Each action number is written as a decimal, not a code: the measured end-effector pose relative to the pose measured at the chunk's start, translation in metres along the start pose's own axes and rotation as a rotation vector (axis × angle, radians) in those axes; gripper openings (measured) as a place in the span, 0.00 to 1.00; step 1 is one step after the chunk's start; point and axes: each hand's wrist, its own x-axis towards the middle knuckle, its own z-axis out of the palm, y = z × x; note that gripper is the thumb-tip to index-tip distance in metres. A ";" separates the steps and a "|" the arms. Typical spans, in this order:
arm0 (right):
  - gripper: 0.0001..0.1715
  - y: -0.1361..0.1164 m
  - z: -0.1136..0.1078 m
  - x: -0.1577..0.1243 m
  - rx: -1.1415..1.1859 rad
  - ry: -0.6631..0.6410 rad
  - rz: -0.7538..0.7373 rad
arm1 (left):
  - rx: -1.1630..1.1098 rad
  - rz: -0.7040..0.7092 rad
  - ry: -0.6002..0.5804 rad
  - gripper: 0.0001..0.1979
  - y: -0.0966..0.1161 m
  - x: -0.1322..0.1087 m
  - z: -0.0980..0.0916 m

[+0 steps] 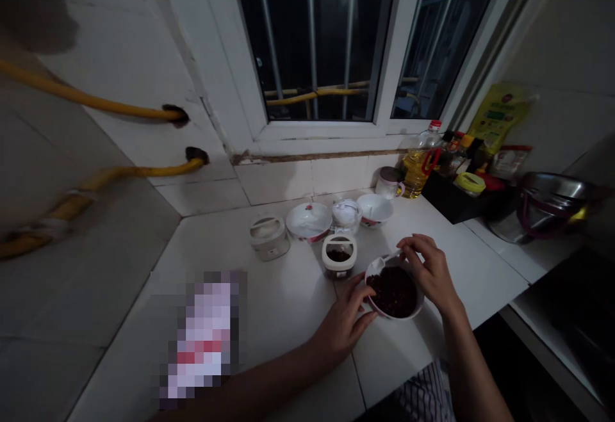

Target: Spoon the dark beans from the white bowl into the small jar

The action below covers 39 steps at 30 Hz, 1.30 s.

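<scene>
A white bowl (419, 307) on the counter holds a dark reddish-brown mixture (394, 291). My left hand (346, 313) grips its left rim, thumb and fingers closed on the edge. Between the fingertips of my right hand (429, 267) is the handle of a small white spoon (379, 264), its head inside the bowl near the far-left rim. Just beyond the bowl stands a clear container with a white-framed lid (339, 250), with dark bits inside.
Behind are a lidded container (269, 237), a white bowl (309, 221), a round white tub (346, 214) and another bowl (375, 209). An oil bottle (417, 166), a glass mug (389, 182), a black condiment box (451, 196) and a steel pot (516, 217) stand right. A blurred-out item (204, 335) lies left.
</scene>
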 end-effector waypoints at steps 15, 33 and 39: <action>0.14 0.006 0.008 -0.013 0.156 -0.043 0.340 | -0.004 0.017 0.006 0.11 0.000 -0.001 0.000; 0.15 0.007 0.008 -0.017 0.223 0.015 0.396 | -0.001 0.020 0.017 0.13 -0.001 0.000 0.000; 0.14 0.008 0.007 -0.017 0.124 0.055 0.340 | -0.001 0.016 0.015 0.13 -0.003 -0.002 0.001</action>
